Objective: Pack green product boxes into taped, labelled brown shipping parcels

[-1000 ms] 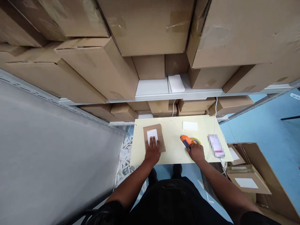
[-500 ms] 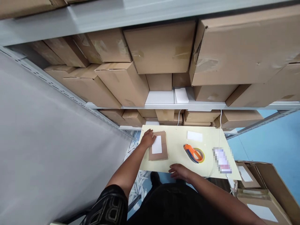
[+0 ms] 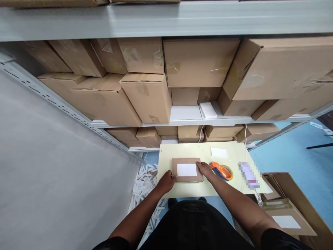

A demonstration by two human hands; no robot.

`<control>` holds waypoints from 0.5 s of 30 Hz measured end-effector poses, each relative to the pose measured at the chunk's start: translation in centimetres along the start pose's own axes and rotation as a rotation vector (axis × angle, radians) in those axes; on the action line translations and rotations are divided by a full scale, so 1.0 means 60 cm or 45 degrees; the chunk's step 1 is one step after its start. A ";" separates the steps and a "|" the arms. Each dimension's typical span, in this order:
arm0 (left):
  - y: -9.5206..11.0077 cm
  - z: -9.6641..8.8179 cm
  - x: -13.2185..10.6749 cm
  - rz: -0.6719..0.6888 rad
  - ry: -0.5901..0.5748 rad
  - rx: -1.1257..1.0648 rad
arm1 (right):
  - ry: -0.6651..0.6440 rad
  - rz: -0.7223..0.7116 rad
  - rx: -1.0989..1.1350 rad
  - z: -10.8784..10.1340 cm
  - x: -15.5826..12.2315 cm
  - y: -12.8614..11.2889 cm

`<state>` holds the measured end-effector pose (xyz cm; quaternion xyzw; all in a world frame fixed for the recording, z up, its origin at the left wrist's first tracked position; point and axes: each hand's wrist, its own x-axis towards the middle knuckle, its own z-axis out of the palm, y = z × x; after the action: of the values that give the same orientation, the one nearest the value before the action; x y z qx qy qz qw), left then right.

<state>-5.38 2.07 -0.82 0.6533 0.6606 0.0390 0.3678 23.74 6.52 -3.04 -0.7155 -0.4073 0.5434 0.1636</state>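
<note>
A flat brown cardboard box [image 3: 187,179] with a white label [image 3: 187,170] on its top lies on the pale yellow table [image 3: 169,152], its long side running left to right. My left hand [image 3: 168,181] grips the box's near left corner, fingers curled. At the right end, my right hand [image 3: 204,168] holds the far corner, thumb over the top. Just right of that hand, an orange tape dispenser [image 3: 220,170] with a yellow tape roll rests on the table. Behind it lies a white paper slip [image 3: 219,152].
Metal shelving [image 3: 145,124] packed with cardboard boxes [image 3: 200,62] rises behind the table. A blurred phone-like device [image 3: 249,175] with a white cable lies at the table's right. An open carton [image 3: 303,201] with labelled parcels stands at lower right. Paper strips [image 3: 140,187] litter the floor on the left.
The box has turned from upright to lengthwise and shifted right and nearer. My right hand has come up from the table's front edge onto it; my left hand has moved to its near left corner.
</note>
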 end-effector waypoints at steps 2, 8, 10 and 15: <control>-0.022 -0.007 -0.003 -0.003 -0.071 -0.147 | 0.074 0.027 -0.051 -0.001 -0.001 -0.010; -0.028 -0.029 0.064 -0.171 -0.100 -0.410 | 0.152 0.045 -0.079 0.006 -0.016 -0.018; -0.014 -0.025 0.081 -0.190 -0.132 -0.469 | 0.137 0.043 -0.084 0.010 -0.012 -0.020; 0.024 -0.015 0.084 -0.185 -0.045 -0.520 | 0.176 0.070 -0.163 -0.002 -0.006 -0.033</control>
<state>-4.06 7.18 -1.59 0.5165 0.6778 0.1337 0.5059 23.03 7.47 -1.41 -0.7712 -0.4092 0.4698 0.1305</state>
